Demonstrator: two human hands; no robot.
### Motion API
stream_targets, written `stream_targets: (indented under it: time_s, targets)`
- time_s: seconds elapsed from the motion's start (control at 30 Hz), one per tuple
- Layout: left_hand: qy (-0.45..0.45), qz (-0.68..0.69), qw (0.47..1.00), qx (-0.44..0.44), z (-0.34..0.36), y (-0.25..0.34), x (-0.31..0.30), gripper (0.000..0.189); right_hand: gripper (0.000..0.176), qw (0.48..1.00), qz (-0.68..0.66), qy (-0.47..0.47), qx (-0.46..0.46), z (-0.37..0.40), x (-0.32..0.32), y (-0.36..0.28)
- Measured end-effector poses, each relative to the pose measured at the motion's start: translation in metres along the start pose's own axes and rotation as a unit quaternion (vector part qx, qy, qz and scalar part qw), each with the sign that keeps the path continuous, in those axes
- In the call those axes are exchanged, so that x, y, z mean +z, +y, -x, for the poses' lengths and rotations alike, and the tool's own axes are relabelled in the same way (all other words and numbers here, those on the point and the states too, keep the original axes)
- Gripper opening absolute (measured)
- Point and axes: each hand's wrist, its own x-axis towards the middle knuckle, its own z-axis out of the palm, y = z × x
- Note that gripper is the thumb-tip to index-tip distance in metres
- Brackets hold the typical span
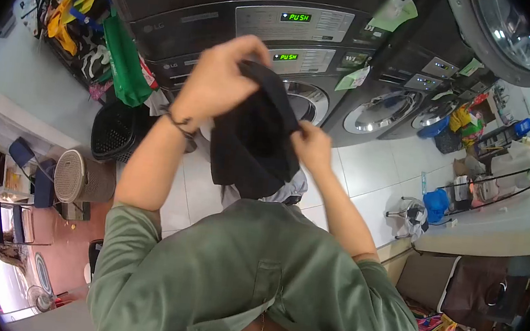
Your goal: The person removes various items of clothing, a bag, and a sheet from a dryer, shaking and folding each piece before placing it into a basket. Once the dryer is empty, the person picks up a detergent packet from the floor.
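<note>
you hold the black cloth (256, 142) up in front of your chest, over the pale tile floor (378, 152). your left hand (226, 75) is closed on its upper edge, and your right hand (311, 147) pinches its right side, lower down. the cloth hangs between them in a loose, open fold, dark inside.

just beyond it stand the dark stacked machines (189, 27), their upper panel (294, 25) and lower panel (307, 61) both showing "push" in green letters. a round door (313, 100) shows partly behind the cloth; another washer door (382, 111) sits farther right, and a wide round one hangs open at the upper right. green paper notes (394, 12) are fixed to the machine fronts.

on your left, a green bag (122, 62) hangs above a black basket (112, 128), with a round woven hamper (85, 177) near it. past that, the floor turns reddish brown by a folding chair (17, 224).

on your right, a small stool (410, 214) stands on the tiles beside a blue bag (437, 204). nearer you, a grey cushion (426, 280) rests next to something large and brown.
</note>
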Motion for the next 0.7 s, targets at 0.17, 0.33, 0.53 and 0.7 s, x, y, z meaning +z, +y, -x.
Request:
stream_targets:
  time_s: [0.17,0.33,0.53,0.7]
  targets:
    - [0.033,-0.232,0.972,0.005,0.020,-0.019,-0.041,0.024,0.025,0.943,-0.296,0.048,0.141,-0.058,-0.077,0.007]
    - [0.122,-0.200,0.972,-0.016,0.017,-0.035,-0.055,0.031,0.051,0.974,-0.226,0.011,-0.002,-0.067,-0.105,-0.064]
    - [0.273,-0.177,0.945,0.023,0.020,-0.029,-0.115,0.033,0.068,0.964,0.247,-0.034,-0.092,-0.061,-0.098,0.007]
    - [0.225,-0.449,0.864,-0.025,0.045,-0.069,-0.145,0.033,0.030,0.938,0.315,-0.136,0.044,-0.070,-0.146,0.042]
